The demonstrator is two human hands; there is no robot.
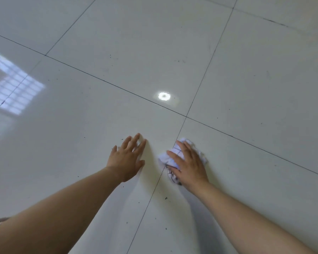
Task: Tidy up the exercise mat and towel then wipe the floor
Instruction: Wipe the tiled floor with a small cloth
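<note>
The right hand [189, 165] presses a crumpled white cloth [168, 158] flat on the tiled floor [99, 116], fingers spread over it; the left hand [128, 156] rests beside it, fingers released.

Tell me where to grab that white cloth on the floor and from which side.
Take the crumpled white cloth by the bunched edge showing at the thumb side of the right hand, coming from above. It lies flattened on the tile floor under the open palm, so only those raised folds offer anything to pinch.
</note>
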